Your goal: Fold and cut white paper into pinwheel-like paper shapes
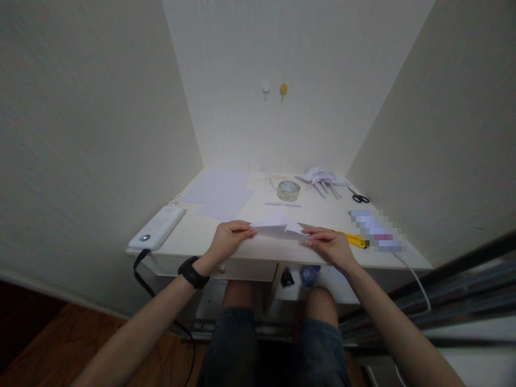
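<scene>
You hold a folded piece of white paper (pixel 278 224) between both hands, low over the front part of the pale wooden bench (pixel 226 248). Your left hand (pixel 228 239) has its grip pressed together on the left edge of the paper, thumb under and fingers on top. Your right hand (pixel 328 244) pinches the right corner in the same way.

Just beyond your right grip lies a yellow utility knife (pixel 355 239), and its handle is almost touching your knuckles. If you move this hand outward, I think it may push the knife toward the bench edge.

The paper is thin, and both grips are only at its edges. If you pull them apart too strongly, the fold may open or the corner may tear.

Further behind the paper stand a roll of clear tape (pixel 288 190), a pile of folded white paper shapes (pixel 320 178) and black scissors (pixel 360 198). Well to the left of your left grip rests a white power bank (pixel 158 228) with a black cable.
</scene>
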Demonstrator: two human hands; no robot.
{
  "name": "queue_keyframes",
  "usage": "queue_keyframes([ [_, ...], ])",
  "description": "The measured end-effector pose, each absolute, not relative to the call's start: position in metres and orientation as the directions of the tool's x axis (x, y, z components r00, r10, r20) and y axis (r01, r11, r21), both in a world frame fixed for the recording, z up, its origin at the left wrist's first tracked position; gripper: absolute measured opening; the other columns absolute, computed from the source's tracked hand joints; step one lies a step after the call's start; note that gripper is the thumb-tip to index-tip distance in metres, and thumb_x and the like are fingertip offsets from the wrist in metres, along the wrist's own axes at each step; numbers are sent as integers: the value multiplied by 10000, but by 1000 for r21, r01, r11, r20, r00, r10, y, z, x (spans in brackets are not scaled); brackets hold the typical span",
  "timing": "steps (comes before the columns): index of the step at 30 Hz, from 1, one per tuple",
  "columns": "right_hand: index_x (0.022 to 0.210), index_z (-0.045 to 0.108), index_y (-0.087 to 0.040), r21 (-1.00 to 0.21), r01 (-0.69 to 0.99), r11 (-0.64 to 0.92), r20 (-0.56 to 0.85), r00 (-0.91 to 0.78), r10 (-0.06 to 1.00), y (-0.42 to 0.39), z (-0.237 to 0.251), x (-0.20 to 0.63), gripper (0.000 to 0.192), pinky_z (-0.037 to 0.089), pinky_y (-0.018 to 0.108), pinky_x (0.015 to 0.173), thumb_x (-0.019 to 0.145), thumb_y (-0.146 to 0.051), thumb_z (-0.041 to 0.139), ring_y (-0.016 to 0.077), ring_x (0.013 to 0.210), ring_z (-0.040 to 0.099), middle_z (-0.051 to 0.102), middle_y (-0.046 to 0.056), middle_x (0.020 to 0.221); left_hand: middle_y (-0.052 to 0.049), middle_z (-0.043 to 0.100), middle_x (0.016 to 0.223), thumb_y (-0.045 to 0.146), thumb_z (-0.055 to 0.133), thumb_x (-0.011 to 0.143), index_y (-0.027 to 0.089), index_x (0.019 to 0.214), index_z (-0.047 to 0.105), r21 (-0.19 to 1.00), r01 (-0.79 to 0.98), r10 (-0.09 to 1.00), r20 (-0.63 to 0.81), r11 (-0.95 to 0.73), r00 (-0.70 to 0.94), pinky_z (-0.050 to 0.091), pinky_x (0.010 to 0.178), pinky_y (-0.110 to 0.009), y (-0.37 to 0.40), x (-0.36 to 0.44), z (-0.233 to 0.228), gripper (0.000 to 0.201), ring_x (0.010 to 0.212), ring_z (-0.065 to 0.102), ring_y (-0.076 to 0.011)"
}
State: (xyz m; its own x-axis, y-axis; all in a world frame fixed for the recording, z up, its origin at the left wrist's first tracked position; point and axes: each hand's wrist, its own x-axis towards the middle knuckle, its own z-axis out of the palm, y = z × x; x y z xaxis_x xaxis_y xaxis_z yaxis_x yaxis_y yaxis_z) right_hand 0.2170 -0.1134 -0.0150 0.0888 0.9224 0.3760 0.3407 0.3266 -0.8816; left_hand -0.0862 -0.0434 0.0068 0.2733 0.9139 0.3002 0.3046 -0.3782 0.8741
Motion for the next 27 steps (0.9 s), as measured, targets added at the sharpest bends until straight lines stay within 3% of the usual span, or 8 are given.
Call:
queue_keyframes([
  [2, 677, 778, -238, -884, 332, 329, 383, 111, 917, -114, -15, 217, 230, 554, 422, 859, 646, -464, 806, 271, 900, 720, 781, 82, 946, -74, 759, 846, 380, 762, 690, 186, 689, 750, 873, 300, 912, 311, -385, 268, 530, 805, -300, -48, -85, 6, 195, 816, 686, -194],
  [6, 695, 761, -200, -884, 425, 197, 297, 183, 937, -110, -17, 217, 316, 544, 361, 653, 704, -515, 733, 237, 683, 683, 760, 71, 732, -37, 692, 608, 480, 674, 772, 165, 661, 706, 866, 436, 938, 96, -244, 333, 437, 520, -239, -54, -81, 9, 335, 498, 579, -130],
  [9, 767, 729, -174, -832, 542, 120, 274, 213, 938, -107, -19, 214, 329, 515, 333, 561, 717, -499, 711, 211, 586, 630, 718, 58, 647, -6, 632, 513, 519, 660, 772, 174, 622, 661, 794, 554, 928, 35, -250, 370, 352, 472, -227, -53, -77, 15, 376, 449, 524, -120],
  [13, 1026, 696, -192, -592, 765, 251, 530, 135, 837, -115, -18, 205, 299, 563, 427, 788, 775, -354, 680, 265, 863, 682, 746, 103, 967, 15, 614, 503, 503, 696, 727, 194, 638, 615, 742, 585, 901, 57, -326, 430, 365, 520, -239, -46, -75, 18, 331, 508, 562, -145],
  [17, 1145, 691, -214, -208, 826, 524, 707, -243, 664, -130, -16, 189, 281, 480, 474, 1026, 897, -233, 562, 278, 1173, 606, 698, 121, 1197, 18, 621, 520, 496, 703, 716, 200, 665, 592, 746, 582, 889, 31, -324, 456, 379, 540, -247, -37, -76, 14, 320, 517, 579, -153],
  [20, 1341, 591, -198, -75, 777, 624, 596, -467, 653, -134, -17, 178, 418, 406, 498, 1121, 927, -230, 545, 284, 1355, 480, 589, 121, 1396, 20, 615, 525, 510, 693, 731, 198, 687, 589, 753, 571, 871, 6, -327, 490, 388, 545, -249, -33, -79, 13, 333, 508, 585, -153],
  [23, 1465, 458, -175, -59, 775, 629, 447, -542, 711, -132, -20, 173, 544, 338, 559, 1161, 937, -272, 547, 311, 1428, 379, 485, 139, 1491, 3, 647, 584, 501, 660, 775, 190, 796, 631, 693, 614, 864, 26, -378, 502, 409, 580, -262, -37, -80, 15, 313, 558, 616, -171],
  [27, 1480, 431, -141, -49, 783, 621, 345, -570, 746, -129, -23, 174, 590, 322, 593, 1159, 939, -338, 561, 340, 1417, 390, 466, 154, 1502, -95, 729, 1015, 456, 634, 814, 187, 1105, 643, 452, 727, 853, 340, -517, 396, 436, 726, -303, -57, -78, 19, 396, 881, 667, -233],
])
